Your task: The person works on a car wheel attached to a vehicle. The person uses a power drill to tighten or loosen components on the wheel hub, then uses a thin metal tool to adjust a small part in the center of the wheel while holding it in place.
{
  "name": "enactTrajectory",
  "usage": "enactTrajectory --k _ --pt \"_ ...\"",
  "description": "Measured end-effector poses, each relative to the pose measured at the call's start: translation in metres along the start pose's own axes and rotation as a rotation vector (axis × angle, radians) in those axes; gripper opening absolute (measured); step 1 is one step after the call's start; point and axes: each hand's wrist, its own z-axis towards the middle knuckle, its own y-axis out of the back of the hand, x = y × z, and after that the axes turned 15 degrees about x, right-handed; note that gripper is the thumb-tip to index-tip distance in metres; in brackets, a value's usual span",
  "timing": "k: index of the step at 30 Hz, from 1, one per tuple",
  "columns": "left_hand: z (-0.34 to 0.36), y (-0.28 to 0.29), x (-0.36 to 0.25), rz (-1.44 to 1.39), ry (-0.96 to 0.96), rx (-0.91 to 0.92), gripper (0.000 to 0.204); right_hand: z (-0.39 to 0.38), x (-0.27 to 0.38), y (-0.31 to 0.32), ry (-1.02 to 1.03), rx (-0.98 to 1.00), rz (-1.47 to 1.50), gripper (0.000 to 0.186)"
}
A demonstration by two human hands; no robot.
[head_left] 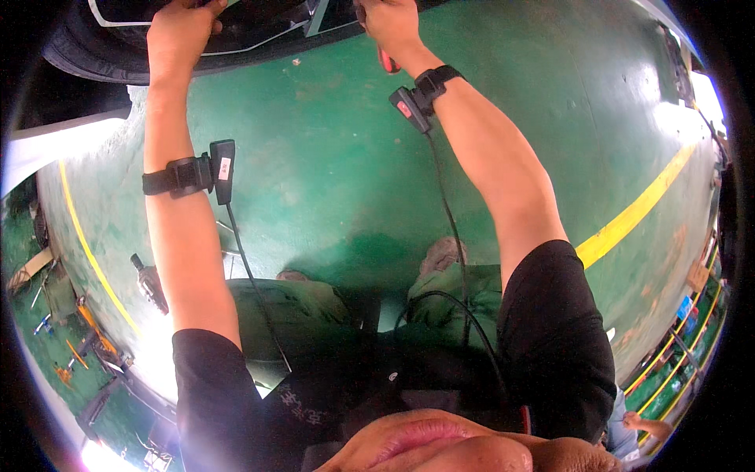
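Both my arms stretch forward to a car wheel with a black tyre [98, 63] and pale rim spokes [316, 16], which is cut off by the top edge. My left hand [182, 35] is closed at the left part of the rim, its fingertips partly out of the picture; what it grips cannot be made out. Farther right, my right hand [391, 23] is closed around a tool, whose red-and-black handle [388, 61] sticks out below the palm. The tool's other end is hidden.
A dark tool with a metallic body [148, 283] is on the green floor [330, 157] beside my left arm. Cables hang from the wrist-strapped devices. Yellow lines [637, 211] run along both sides. Another person's arm [649, 427] shows at lower right.
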Motion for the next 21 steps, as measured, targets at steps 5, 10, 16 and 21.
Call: enactTrajectory --k 5,10,16,21 --pt "0.001 -0.009 -0.016 -0.138 0.053 0.041 0.032 -0.011 0.016 0.011 -0.029 -0.053 -0.154 0.033" --pt "-0.007 -0.005 -0.024 -0.264 0.117 0.035 0.033 -0.012 0.03 0.011 -0.196 -0.003 -0.09 0.032" --pt "-0.012 -0.005 -0.036 -0.363 0.108 -0.001 0.024 -0.011 0.011 0.021 -0.051 -0.129 -0.311 0.028" --pt "-0.018 0.013 -0.066 -0.321 0.259 0.018 0.028 -0.011 0.024 0.025 0.151 -0.165 -0.513 0.025"
